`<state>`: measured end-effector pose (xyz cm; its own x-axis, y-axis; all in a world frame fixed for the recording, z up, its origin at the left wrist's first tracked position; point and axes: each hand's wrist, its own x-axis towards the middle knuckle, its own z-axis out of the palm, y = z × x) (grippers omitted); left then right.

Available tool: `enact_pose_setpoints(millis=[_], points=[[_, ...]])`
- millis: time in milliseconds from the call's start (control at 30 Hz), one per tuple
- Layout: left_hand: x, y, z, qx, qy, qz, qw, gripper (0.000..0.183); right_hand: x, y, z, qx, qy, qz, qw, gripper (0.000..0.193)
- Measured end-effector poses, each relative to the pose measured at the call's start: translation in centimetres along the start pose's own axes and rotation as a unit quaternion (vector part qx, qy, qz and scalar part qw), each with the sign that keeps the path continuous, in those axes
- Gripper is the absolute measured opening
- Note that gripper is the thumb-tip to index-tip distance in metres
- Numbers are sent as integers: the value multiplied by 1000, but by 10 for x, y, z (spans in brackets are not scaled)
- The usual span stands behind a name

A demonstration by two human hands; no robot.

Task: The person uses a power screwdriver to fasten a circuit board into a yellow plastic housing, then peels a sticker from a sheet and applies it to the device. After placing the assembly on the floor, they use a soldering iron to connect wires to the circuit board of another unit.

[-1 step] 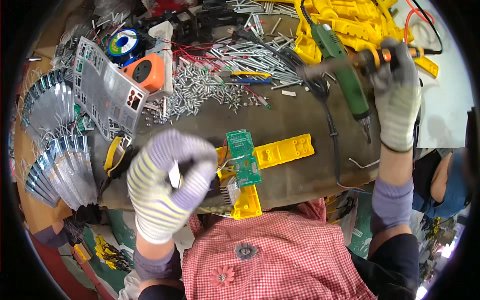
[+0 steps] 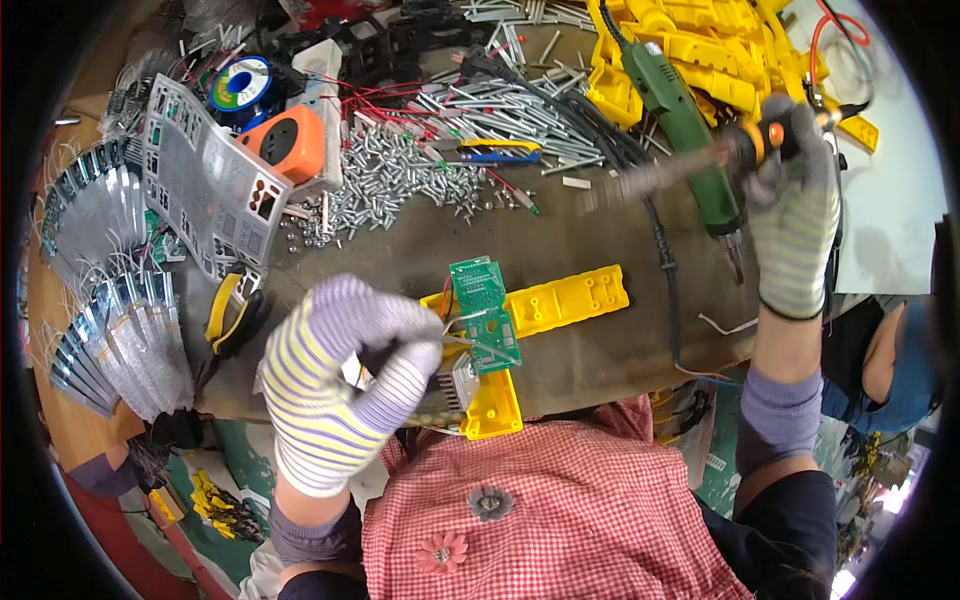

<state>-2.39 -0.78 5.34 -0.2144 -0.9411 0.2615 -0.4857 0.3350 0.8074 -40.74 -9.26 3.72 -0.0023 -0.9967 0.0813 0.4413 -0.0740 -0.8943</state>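
Observation:
My left hand (image 2: 345, 385), in a striped glove, is closed in a pinch beside the green circuit board (image 2: 482, 300). A thin wire (image 2: 478, 347) appears to run from its fingertips over the board; its other end is hidden in the glove. The board rests on a yellow plastic casing (image 2: 560, 303), with a finned metal heatsink (image 2: 462, 382) at its near end. At the right, my gloved right hand (image 2: 798, 200) grips a soldering iron (image 2: 735, 150) raised above the bench. Motion blurs the iron's shaft, which points left.
A green electric screwdriver (image 2: 690, 150) with a dark cable lies near the right hand. Loose screws (image 2: 385, 180), yellow casings (image 2: 690, 50), a solder spool (image 2: 241, 85), an orange socket box (image 2: 288, 143) and yellow-handled cutters (image 2: 230, 310) surround the work. Fanned metallic strips (image 2: 135, 345) stand left.
My left hand has shifted slightly right and down, its fingertips closer to the board. The right hand and soldering iron have dropped a little toward me.

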Motion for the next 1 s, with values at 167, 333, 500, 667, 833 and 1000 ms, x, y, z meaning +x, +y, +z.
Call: enact_pose_setpoints(millis=[167, 333, 500, 667, 833, 1000], points=[[0, 0, 11, 112, -59, -6, 992, 14, -45, 37, 49, -47, 247, 82, 964, 31], [5, -7, 17, 134, -33, -12, 990, 11, -52, 50, 55, -72, 195, 123, 971, 30], [4, -9, 19, 118, -46, -34, 991, 11, -57, 55, 57, -94, 199, 106, 970, 28], [6, -12, 20, 126, -41, -19, 991, 12, -57, 54, 72, -129, 208, 124, 962, 32], [7, -9, 18, 162, -54, -12, 985, 13, -55, 59, 71, -130, 193, 124, 965, 34], [7, -7, 20, 217, -57, -2, 975, 15, -54, 62, 69, -152, 218, 116, 957, 35]])
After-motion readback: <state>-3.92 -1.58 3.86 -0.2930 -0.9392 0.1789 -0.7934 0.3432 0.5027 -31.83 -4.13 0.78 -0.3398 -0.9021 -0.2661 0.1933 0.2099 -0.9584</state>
